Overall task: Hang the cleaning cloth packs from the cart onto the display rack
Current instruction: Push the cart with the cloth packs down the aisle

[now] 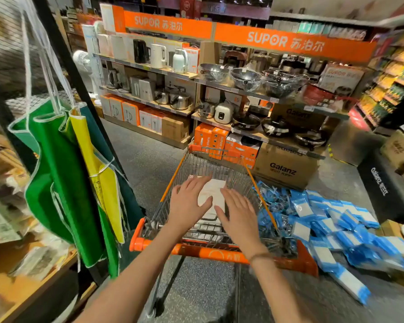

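Both hands, left grip [189,201] and right grip [239,214], hover released, fingers straight, over white cloth packs [211,194] inside the orange-trimmed wire cart [222,252].

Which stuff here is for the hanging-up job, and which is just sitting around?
For the job: cart, white packs in it, left hand, right hand, both open above them.

Just sitting around: blue packs on floor, green aprons, Galanz box, kettles, woks.
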A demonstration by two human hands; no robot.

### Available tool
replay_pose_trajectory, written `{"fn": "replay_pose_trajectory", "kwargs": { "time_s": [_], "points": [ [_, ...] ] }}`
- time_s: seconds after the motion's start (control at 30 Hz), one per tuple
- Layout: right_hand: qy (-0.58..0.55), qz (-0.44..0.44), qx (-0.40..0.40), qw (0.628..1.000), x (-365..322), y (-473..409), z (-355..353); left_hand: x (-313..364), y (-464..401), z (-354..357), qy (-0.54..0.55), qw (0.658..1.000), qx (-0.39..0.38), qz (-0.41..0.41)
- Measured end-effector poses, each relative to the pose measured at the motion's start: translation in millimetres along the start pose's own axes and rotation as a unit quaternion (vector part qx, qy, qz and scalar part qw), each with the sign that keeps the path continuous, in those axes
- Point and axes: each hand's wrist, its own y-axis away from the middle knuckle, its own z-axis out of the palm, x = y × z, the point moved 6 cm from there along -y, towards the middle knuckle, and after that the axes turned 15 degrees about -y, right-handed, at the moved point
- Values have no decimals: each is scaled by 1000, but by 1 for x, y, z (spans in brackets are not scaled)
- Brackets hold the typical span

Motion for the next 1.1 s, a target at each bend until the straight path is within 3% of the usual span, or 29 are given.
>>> {"fn": "replay_pose_trajectory", "kwargs": {
  "time_s": [0.17,0.33,0.47,0.73,1.1],
  "points": [
    [6,12,-30,999,5,31,22,-4,29,11,-13,1000,-7,11],
    [10,65,-103,993,18,67,57,-18,81,51,-46,991,-125,14],
    [76,66,-123,987,20,93,74,-27,111,74,-116,973,-190,52],
    [92,77,-82,989,9,102,76,-29,122,73,-139,969,-192,71],
    [109,71,-138,982,25,120,67,-29,145,62,-133,971,-164,111]
  ]
}}
